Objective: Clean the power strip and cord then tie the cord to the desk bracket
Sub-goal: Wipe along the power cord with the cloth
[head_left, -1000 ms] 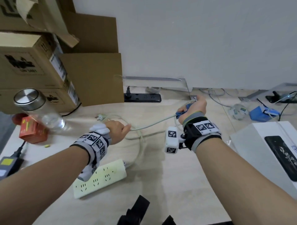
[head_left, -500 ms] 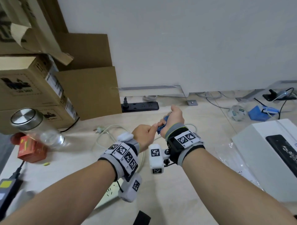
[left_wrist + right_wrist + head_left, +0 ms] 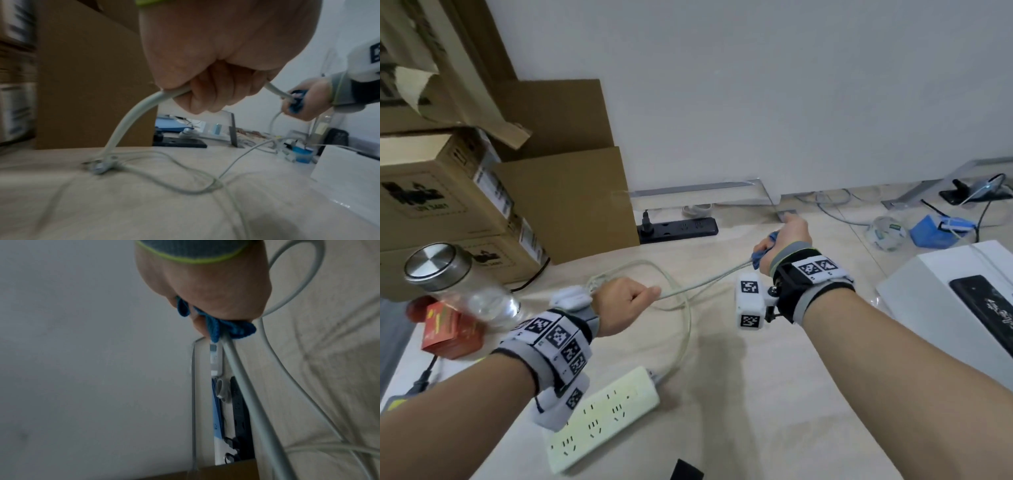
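Mid-frame over the desk point(image 3: 774, 394): left hand point(image 3: 625, 303) fists the cord point(image 3: 705, 282) as anchor, right hand point(image 3: 789, 240) pinches blue cloth point(image 3: 763, 255) around it. Keep the span taut, slide the cloth slowly. Power strip point(image 3: 602, 418) lies lower centre.

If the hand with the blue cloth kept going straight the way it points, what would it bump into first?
Probably the metal bracket at the wall. The right hand points away toward it, cloth wrapped round the cord. Nothing else shows between them, though depth is hard to judge.
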The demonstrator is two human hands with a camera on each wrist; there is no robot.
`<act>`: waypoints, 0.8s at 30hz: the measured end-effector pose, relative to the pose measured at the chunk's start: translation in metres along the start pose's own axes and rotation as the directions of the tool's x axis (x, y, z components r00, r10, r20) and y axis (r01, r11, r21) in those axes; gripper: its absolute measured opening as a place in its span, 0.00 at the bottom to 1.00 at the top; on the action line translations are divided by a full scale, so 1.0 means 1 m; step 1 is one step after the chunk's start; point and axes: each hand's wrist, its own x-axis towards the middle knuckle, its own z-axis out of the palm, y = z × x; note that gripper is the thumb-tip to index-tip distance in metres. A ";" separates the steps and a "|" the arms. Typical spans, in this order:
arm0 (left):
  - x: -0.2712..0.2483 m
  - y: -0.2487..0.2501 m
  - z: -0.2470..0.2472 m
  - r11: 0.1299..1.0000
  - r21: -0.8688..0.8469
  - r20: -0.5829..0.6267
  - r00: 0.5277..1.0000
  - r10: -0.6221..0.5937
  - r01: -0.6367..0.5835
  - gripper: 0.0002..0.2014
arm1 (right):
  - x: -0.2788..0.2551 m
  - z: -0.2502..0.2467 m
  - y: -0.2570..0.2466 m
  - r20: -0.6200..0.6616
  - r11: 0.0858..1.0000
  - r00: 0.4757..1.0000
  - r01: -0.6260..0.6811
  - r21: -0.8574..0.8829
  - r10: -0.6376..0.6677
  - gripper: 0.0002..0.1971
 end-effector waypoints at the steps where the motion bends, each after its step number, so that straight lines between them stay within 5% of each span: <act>1: -0.004 -0.009 0.000 1.000 0.000 0.015 1.000 -0.026 0.026 0.27 | 0.002 -0.001 -0.006 -0.007 1.000 1.000 0.016 0.010 -0.016 0.23; 8: -0.002 -0.025 0.006 0.990 -0.038 0.122 0.984 -0.132 0.138 0.27 | -0.016 0.015 -0.030 -0.111 0.967 0.961 0.246 -0.063 -0.252 0.15; 12: 0.011 -0.024 0.012 0.972 0.126 0.151 0.965 -0.214 0.196 0.28 | -0.016 0.021 -0.026 -0.079 0.960 0.958 0.272 -0.061 -0.276 0.15; 17: 0.018 -0.020 0.014 0.918 0.287 0.318 0.877 -0.360 0.273 0.33 | -0.015 0.023 -0.013 -0.069 0.950 0.950 0.299 -0.093 -0.306 0.12; 20: 0.017 -0.013 0.014 0.897 0.337 0.375 0.833 -0.406 0.285 0.40 | -0.012 0.024 -0.020 -0.095 0.896 0.895 0.421 -0.139 -0.435 0.12; 24: 0.024 -0.011 0.018 0.887 0.355 0.315 0.855 -0.411 0.295 0.46 | -0.013 0.025 -0.034 -0.119 0.831 0.828 0.524 -0.187 -0.549 0.17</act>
